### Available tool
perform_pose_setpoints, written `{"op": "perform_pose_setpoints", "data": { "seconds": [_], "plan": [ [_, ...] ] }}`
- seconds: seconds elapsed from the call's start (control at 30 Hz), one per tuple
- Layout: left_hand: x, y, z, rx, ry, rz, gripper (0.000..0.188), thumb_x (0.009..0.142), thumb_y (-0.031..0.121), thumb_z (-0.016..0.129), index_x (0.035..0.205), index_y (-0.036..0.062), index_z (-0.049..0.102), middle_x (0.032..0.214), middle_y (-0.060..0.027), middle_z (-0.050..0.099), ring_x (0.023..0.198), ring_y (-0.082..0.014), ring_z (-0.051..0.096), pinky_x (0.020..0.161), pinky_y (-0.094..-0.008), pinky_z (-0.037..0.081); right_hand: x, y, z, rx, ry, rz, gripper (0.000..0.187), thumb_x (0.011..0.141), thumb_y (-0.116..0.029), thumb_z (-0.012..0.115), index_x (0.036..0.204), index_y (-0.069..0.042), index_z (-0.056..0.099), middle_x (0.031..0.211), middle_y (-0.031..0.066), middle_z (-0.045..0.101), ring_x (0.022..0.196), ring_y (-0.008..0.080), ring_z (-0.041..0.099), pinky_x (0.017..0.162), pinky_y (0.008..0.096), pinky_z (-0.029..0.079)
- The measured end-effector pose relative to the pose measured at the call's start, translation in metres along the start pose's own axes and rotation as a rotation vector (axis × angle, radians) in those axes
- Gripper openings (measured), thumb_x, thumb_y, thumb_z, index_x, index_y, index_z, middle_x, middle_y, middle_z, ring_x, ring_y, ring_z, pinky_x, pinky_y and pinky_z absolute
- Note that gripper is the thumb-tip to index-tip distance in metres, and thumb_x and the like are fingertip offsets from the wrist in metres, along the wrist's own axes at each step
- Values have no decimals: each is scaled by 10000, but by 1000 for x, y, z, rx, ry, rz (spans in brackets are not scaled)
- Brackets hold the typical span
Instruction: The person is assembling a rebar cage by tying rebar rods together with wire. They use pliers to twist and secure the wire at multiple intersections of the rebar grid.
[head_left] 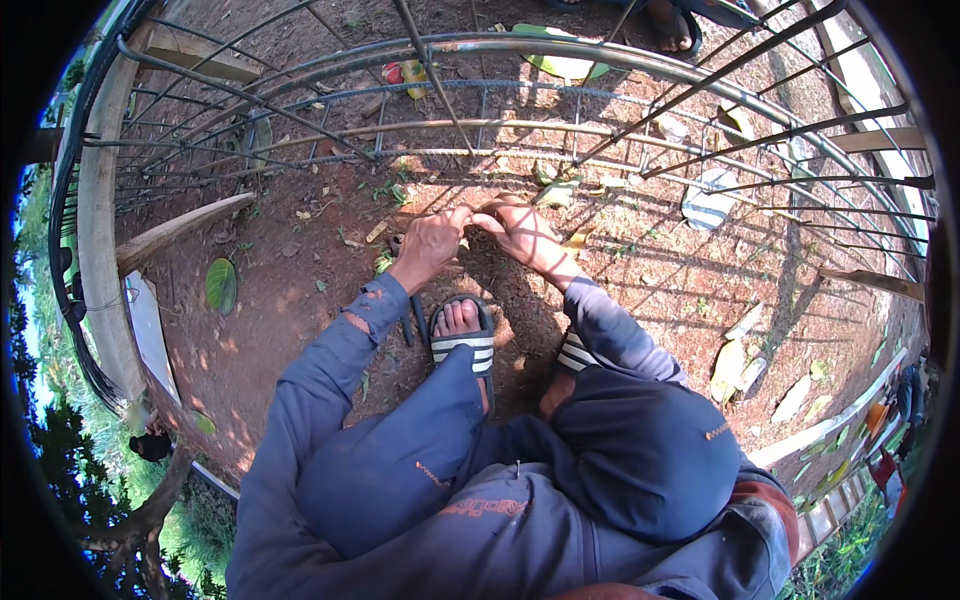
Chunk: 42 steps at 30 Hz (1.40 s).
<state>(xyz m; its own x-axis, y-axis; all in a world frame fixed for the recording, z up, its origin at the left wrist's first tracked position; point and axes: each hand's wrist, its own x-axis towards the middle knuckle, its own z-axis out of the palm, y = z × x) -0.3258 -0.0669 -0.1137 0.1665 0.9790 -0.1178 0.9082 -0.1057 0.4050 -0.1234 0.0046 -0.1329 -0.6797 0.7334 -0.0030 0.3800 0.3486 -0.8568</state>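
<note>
My left hand and my right hand meet in front of me, just on the near side of a cage of steel rebar. The fingers of both are bent into a pinch, with the fingertips touching or nearly so. Whatever lies between them is too small or hidden to make out. Beside my left wrist a dark metal tool with two handles rests on the soil, partly covered by my forearm. I squat with a striped sandal on either foot.
The rebar cage arches across the far side, over reddish soil strewn with leaves. Wooden posts and a pointed stake stand at left. Black cable or hose runs along the left post. Another person's foot shows beyond the bars.
</note>
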Motion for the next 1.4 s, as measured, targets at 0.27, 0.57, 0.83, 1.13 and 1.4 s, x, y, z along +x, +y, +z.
{"op": "perform_pose_setpoints", "data": {
  "seconds": [0.27, 0.57, 0.83, 1.13, 1.4],
  "plan": [
    [-31, -16, -8, -245, 164, -247, 224, 1056, 267, 447, 1145, 90, 552, 817, -222, 647, 778, -450, 648, 685, -541, 484, 26, 13, 3, -507, 144, -48, 205, 890, -107, 598, 1065, -4, 626, 1140, 200, 612, 1037, 365, 624, 873, 454, 523],
    [-22, 22, -47, -502, 203, -390, 307, 1066, 276, 464, 1127, 17, 615, 991, -199, 680, 902, -381, 668, 818, -462, 504, 17, 36, 17, -348, 179, -148, 149, 862, -110, 619, 983, -23, 609, 907, 163, 620, 891, 351, 637, 787, 428, 535],
    [-13, 80, -83, -388, 206, -260, 226, 1059, 190, 473, 1100, 11, 605, 828, -130, 639, 740, -297, 632, 686, -391, 484, -21, -49, -42, 198, 125, 157, 220, 900, -201, 713, 1022, -19, 695, 908, 118, 713, 832, 236, 699, 729, 351, 543],
    [-14, 126, -67, -729, 54, -504, 263, 1071, 263, 459, 1131, 39, 583, 679, -70, 568, 611, -186, 585, 586, -368, 451, -40, -69, -52, 1451, 247, 495, 258, 964, -200, 681, 1132, -12, 625, 1024, 68, 697, 877, 127, 649, 765, 260, 513],
    [-2, 141, -69, -875, 96, -462, 252, 1073, 229, 445, 1126, 29, 588, 687, -40, 580, 589, -131, 530, 573, -328, 436, -43, -83, -64, 1501, 371, 511, 358, 943, -131, 723, 1245, 14, 597, 1061, 62, 670, 934, 135, 650, 828, 279, 556]
  ]
}}
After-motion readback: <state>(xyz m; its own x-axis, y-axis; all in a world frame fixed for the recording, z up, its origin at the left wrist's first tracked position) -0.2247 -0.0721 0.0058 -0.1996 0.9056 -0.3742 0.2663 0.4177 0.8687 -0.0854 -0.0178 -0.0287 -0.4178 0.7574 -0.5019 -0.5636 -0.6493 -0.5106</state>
